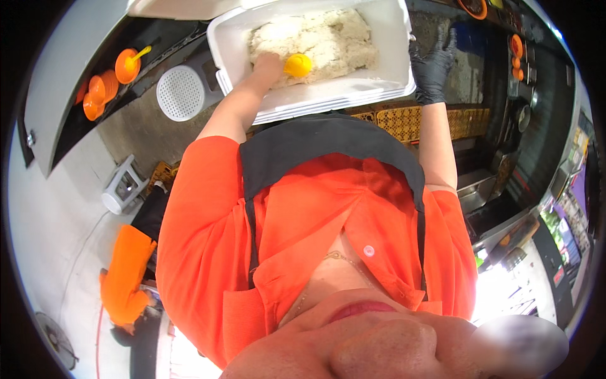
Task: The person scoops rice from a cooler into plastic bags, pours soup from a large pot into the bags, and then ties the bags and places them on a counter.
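Observation:
In front of me is a white plastic box (322,97) holding a clumped white mass (331,38) that looks like cooked rice. My left hand (268,66), bare, reaches inside over the near left part of the mass. Its fingers are curled at a yellow plastic scoop (299,65), whose round cup rests against the mass; the handle is mostly hidden by the hand. Outside the box's right wall is my right hand (432,71) in a black glove. Its fingers are spread and hold nothing, while the thumb lies close to the rim; contact is unclear.
A white panel or lid (184,7) stands beyond the box. Left are a perforated grey stool (181,93), orange bowls (102,90) and another person in orange (125,270). Yellow crates (402,123) lie below the box; a dark counter (549,109) runs along the right.

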Tool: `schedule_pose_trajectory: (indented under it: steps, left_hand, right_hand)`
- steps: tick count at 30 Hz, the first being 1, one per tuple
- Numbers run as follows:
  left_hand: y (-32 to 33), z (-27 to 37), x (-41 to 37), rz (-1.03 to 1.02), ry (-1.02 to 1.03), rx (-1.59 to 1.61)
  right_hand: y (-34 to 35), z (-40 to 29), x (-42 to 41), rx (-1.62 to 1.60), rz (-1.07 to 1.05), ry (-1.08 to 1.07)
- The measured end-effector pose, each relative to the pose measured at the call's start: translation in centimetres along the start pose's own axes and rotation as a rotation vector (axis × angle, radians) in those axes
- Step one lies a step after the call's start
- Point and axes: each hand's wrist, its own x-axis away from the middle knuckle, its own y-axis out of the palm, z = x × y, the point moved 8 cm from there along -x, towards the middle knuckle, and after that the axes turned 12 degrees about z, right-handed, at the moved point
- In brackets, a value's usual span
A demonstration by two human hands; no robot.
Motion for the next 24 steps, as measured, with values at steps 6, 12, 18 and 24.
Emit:
schedule_pose_trajectory:
  steps: [6, 12, 18, 24]
  left_hand:
    - [-1.5, 0.9, -0.8, -0.046, -0.099, 0.131]
    - [-10.3, 5.9, -7.4, -0.032, -0.237, 0.337]
    - [-3.6, 8.6, -15.2, -0.086, -0.248, 0.345]
    - [-8.1, 12.9, -7.6, -0.351, 0.104, 0.172]
  right_hand:
    - [6.0, 6.6, 7.1, -0.081, -0.591, 0.440]
    - [5.0, 5.6, 7.0, -0.124, -0.388, 0.454]
    - [5.5, 5.7, 6.8, -0.169, -0.417, 0.468]
    - [6.2, 6.8, 7.4, -0.213, -0.309, 0.389]
